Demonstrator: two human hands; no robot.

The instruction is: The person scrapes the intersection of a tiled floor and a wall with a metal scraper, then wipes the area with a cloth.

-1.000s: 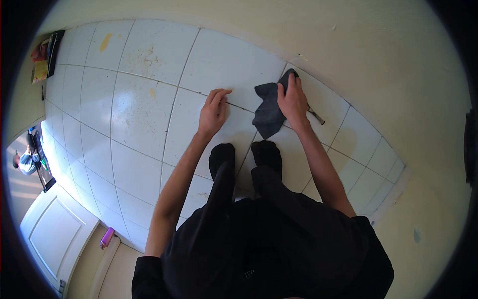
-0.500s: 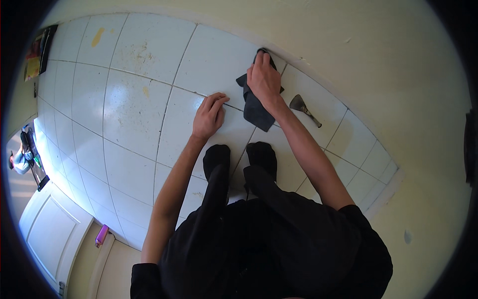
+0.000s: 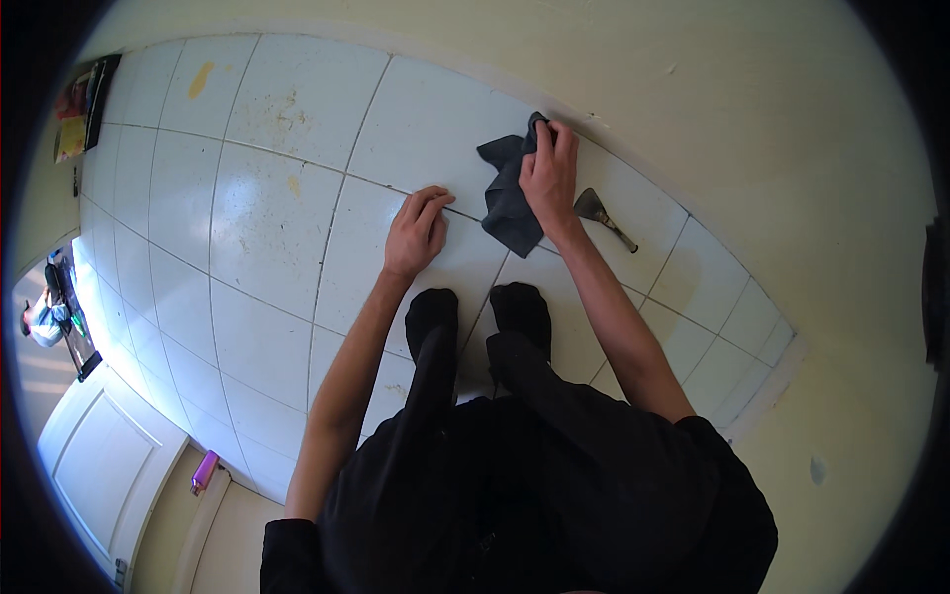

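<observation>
A dark grey cloth (image 3: 510, 208) lies crumpled on the white tiled floor (image 3: 267, 228), close to the base of the wall. My right hand (image 3: 551, 173) grips its far right end, with the fingers bent over a bunched fold; the rest of the cloth spreads out to the left and toward me. To the left, my left hand (image 3: 418, 230) rests on the tiles with bent fingers, and nothing shows in it. Just right of my right wrist is a scraper (image 3: 606, 219) with a wide dark blade and a short handle, untouched on the floor.
My feet in black socks (image 3: 522, 315) stand just short of the cloth. Brownish specks and yellow stains (image 3: 201, 79) mark tiles at the far left. A cream wall (image 3: 712, 129) bounds the right side. A white door (image 3: 109, 455) and purple bottle (image 3: 205, 472) are at lower left.
My right hand has shifted right and slightly toward me, drawing the far end of the cloth with it. More of the cloth's left part shows. My left hand stays put.
</observation>
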